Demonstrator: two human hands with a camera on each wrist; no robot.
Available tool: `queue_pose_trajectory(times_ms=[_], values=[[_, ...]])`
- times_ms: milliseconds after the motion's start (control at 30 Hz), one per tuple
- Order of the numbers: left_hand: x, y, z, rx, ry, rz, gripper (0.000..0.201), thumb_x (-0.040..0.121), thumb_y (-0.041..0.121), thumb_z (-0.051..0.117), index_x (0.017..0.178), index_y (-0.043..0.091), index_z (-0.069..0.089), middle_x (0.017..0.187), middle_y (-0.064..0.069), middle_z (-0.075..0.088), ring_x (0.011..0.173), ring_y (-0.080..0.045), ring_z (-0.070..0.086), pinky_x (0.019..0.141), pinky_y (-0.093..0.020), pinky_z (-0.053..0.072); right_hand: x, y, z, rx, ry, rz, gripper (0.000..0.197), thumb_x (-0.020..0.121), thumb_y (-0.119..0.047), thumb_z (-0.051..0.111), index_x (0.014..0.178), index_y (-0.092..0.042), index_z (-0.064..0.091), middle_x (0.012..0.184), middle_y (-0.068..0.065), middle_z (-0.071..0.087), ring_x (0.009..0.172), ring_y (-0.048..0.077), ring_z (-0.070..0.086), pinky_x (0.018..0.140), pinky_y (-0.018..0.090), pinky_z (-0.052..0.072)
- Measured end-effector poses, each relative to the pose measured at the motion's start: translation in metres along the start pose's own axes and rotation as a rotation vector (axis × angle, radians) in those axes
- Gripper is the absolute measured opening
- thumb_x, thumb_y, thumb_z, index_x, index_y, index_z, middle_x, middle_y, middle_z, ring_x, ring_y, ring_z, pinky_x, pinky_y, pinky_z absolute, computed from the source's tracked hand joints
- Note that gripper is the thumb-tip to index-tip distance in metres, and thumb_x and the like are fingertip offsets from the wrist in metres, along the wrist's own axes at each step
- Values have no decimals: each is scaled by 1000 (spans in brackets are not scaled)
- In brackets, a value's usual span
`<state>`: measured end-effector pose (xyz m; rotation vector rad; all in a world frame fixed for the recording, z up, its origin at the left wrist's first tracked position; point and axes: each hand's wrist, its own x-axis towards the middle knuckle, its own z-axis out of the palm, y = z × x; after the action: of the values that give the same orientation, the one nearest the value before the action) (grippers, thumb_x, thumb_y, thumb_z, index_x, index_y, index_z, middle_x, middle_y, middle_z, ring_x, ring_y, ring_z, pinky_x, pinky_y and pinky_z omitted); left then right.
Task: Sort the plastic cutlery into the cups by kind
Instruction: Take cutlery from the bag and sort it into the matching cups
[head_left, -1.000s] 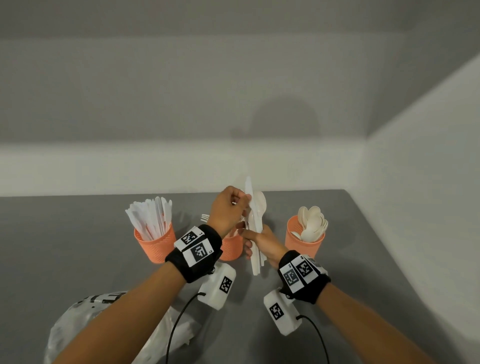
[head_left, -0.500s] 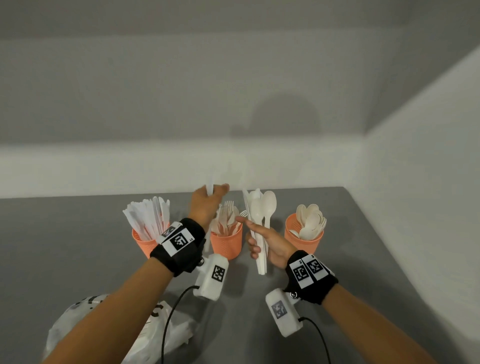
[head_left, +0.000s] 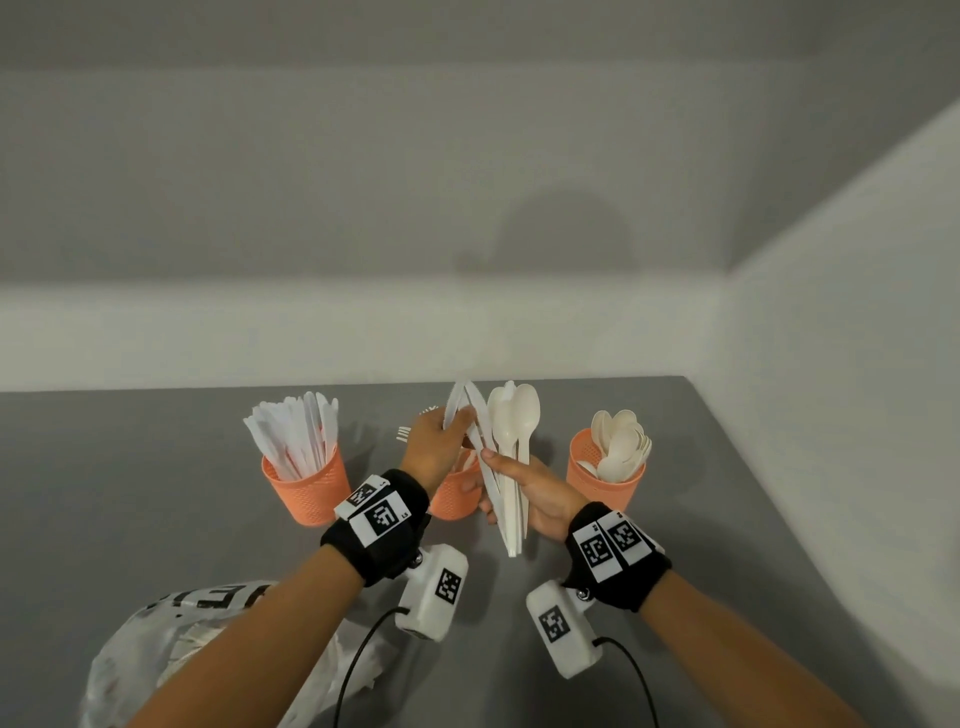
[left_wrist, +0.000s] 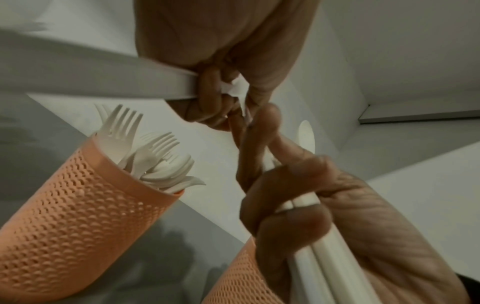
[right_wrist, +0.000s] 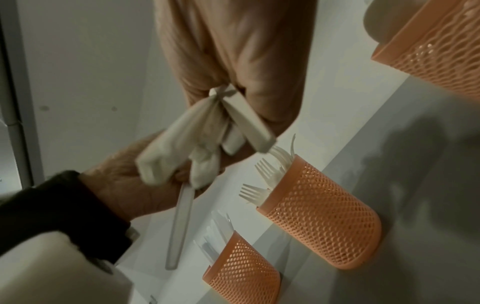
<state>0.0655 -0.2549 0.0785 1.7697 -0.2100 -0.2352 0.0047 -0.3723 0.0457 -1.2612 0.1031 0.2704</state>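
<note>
Evidently the right hand (head_left: 524, 488) grips a fanned bundle of white plastic spoons and knives (head_left: 506, 467) upright as a supply, while the left hand (head_left: 436, 447) pinches one white plastic knife (head_left: 453, 404) from it (blade up). The orange mesh knife cup (head_left: 306, 483) stands just left, past the fork cup (left_wrist: 85, 197), with open grey tabletop (head_left: 130, 493) around.

**Matt plastic on a smooth counter**

The cutlery (head_left: 511, 457) is white matt plastic. The cups (head_left: 306, 488) are orange plastic with a perforated mesh wall. The grey counter (head_left: 130, 467) looks smooth and matt; the bag (head_left: 156, 654) is thin, crinkled, glossy plastic.
</note>
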Motion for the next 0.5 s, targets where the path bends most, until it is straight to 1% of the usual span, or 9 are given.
queue_pose_trajectory(times_ms=[33,100,133,167,233,333,400,467,500], values=[[0,-2,1,7,-20,1,26,93,19,50,71,12,60,67,-3,63,54,-6,61,56,-15,50,0,0,1,4,-2,2,19,97,-27,45,98,-14,60,74,3,71,51,11,59,51,24,50],[0,-5,2,32,-65,-4,23,92,21,54,73,12,62,74,-7,66,68,-17,64,72,-30,52,0,0,3,21,-10,7,19,97,-25,44,96,-13,59,74,3,72,49,12,58,49,23,49],[0,-7,3,38,-77,-2,21,92,20,54,74,12,62,77,-8,67,72,-21,63,75,-34,52,0,0,3,24,-17,11,20,97,-25,44,96,-12,59,74,3,73,49,12,59,49,23,50],[0,-8,4,30,-76,2,21,92,19,53,75,12,62,77,-8,66,72,-22,63,75,-34,52,-1,0,3,25,-21,14,21,97,-25,44,97,-12,59,75,4,73,51,12,60,50,24,50],[0,-10,7,13,-35,11,22,94,19,50,77,11,61,75,-6,65,70,-19,62,72,-32,51,-2,-1,3,42,-24,21,21,97,-25,44,102,-11,59,80,6,73,59,14,67,53,25,53],[1,-7,7,-82,108,3,30,98,21,39,76,11,56,72,-5,61,68,-19,59,73,-34,51,1,-3,2,141,-57,29,24,97,-22,44,114,-11,57,94,13,71,76,21,71,64,33,59],[6,-4,3,-160,216,4,35,100,23,32,78,8,53,69,-3,58,64,-16,56,66,-29,47,3,-2,-2,152,-39,28,24,97,-22,44,117,-16,56,100,15,67,81,23,70,72,36,59],[12,1,-5,-233,294,-5,34,101,25,28,81,8,50,66,-3,59,60,-15,54,61,-26,43,4,1,-6,161,5,25,23,98,-22,42,117,-16,55,94,15,67,77,22,70,72,36,58],[14,2,-9,-286,312,-12,32,101,26,28,81,11,48,62,-3,58,56,-15,54,59,-26,44,3,2,-9,159,32,23,24,98,-23,41,117,-15,54,86,13,69,73,21,70,71,35,59]])
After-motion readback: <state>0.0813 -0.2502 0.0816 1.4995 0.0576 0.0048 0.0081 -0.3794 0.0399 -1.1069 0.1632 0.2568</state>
